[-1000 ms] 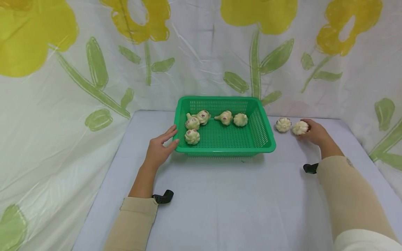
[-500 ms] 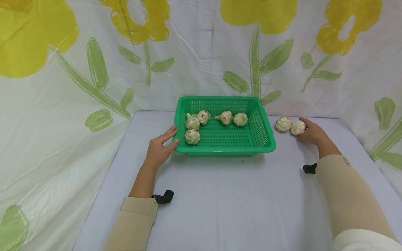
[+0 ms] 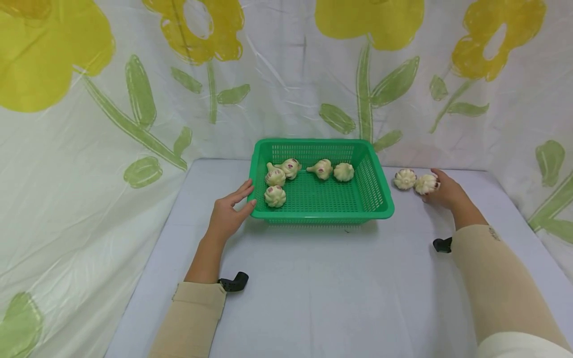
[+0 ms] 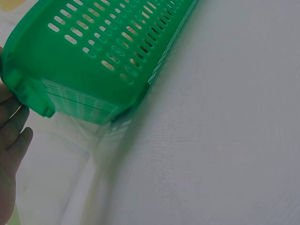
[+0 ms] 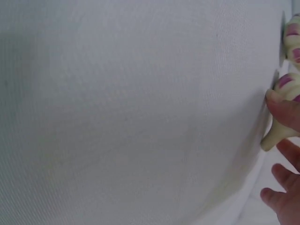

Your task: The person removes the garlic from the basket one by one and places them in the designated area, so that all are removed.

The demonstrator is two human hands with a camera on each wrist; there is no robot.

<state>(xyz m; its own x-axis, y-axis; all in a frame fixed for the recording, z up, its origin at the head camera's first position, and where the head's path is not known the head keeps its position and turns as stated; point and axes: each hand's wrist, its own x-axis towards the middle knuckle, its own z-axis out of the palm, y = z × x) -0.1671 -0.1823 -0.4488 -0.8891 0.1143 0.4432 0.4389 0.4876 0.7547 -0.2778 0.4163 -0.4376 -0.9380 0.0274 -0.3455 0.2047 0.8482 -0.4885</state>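
Against the left rim of the green plastic basket (image 3: 322, 214) rest the straight fingers of my left hand (image 3: 228, 211). In the left wrist view the fingertips touch the outside of the basket (image 4: 84, 47) near its corner. On the table to the right, my right hand (image 3: 449, 193) pinches a garlic bulb (image 3: 426, 184). The right wrist view has the thumb on this bulb (image 5: 287, 84), its pale stem pointing back toward the fingers. Just left of it lies another garlic bulb (image 3: 405, 179). Several bulbs, among them a front-left garlic bulb (image 3: 275, 197), lie inside the basket.
A white cloth covers the table (image 3: 313, 293). Behind and along the sides hangs a white sheet (image 3: 286, 99) painted with yellow flowers and green leaves. Small black wrist cameras (image 3: 235, 282) stick out from both wrists.
My right hand has shifted the pinched garlic bulb slightly left, close to the other bulb, and turned it a little. My left hand and the basket have stayed in place.
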